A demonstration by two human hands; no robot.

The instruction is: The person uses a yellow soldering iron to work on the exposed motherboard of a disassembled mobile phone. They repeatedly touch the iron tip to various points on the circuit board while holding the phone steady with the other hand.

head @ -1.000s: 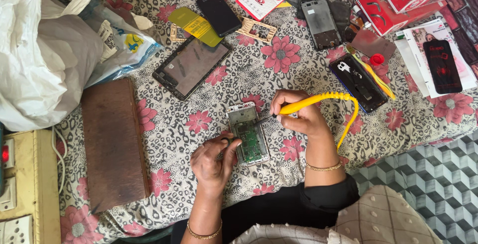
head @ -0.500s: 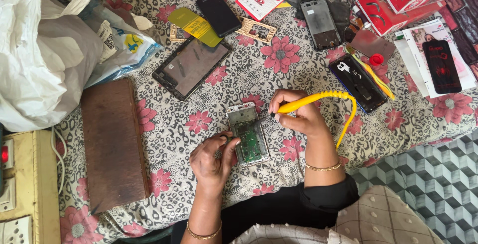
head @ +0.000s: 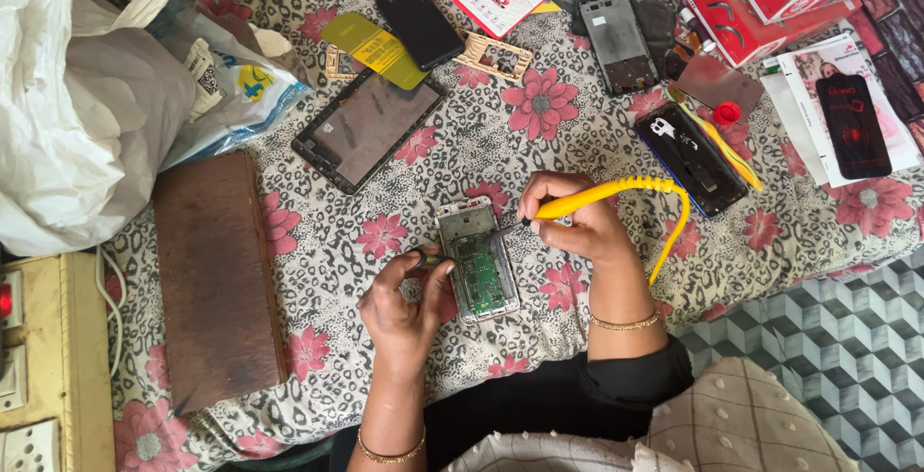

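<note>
right hand (head: 576, 224) grips a yellow soldering iron (head: 616, 193) (tip down) over the opened phone (head: 477, 260); left hand (head: 402, 301) pinches its edge.

Two bare forearms are seen reaching in from the near edge, each ending in a bare hand, the left hand (head: 409, 304) and the right hand (head: 573, 217). A thin gold-coloured bangle (head: 390, 454) is worn at the left wrist and a similar slim gold bangle (head: 624, 322) at the right wrist. A black sleeve (head: 640, 385) is pushed up the right forearm, a black garment is worn across the body, and a pale checked cloth (head: 712, 424) with small dots is draped at the near right.
</note>
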